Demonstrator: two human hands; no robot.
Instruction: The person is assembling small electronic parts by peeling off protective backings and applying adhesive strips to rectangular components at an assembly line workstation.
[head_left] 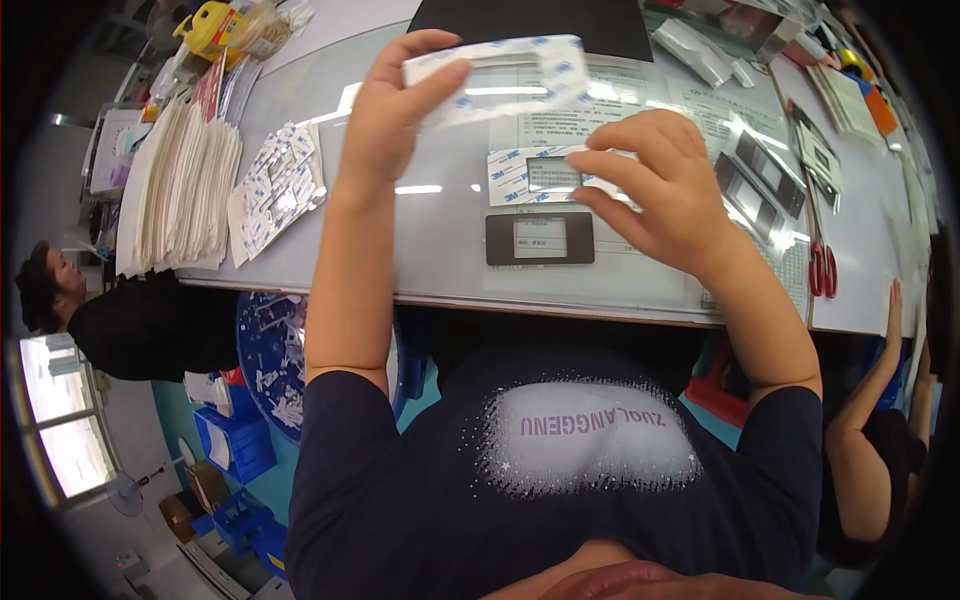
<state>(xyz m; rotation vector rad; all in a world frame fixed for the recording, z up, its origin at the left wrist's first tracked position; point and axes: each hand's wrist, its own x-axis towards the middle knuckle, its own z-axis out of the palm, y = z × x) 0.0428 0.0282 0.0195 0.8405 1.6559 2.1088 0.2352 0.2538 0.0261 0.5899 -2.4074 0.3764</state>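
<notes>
Raised over the far part of the table, my left hand point(385, 110) grips a white rectangular adhesive frame point(565, 75) with blue print and a cut-out window, thumb on its face. My right hand point(665, 185) hovers with fingers curved and apart, and I see nothing between them. Below its fingertips lies a second blue-printed adhesive frame point(508, 180) with a rectangular opening. Just nearer to me, a dark panel with a window point(501, 242) rests flat on the table. Printed sheets point(620, 100) show beneath these pieces.
To the left stand a thick stack of white sheets point(180, 190) and a pile of adhesive pieces point(280, 185). On the right are dark framed panels point(745, 195) and red-handled scissors point(823, 270). A blue bin point(270, 350) of scraps sits below the table edge. Other people are at both sides.
</notes>
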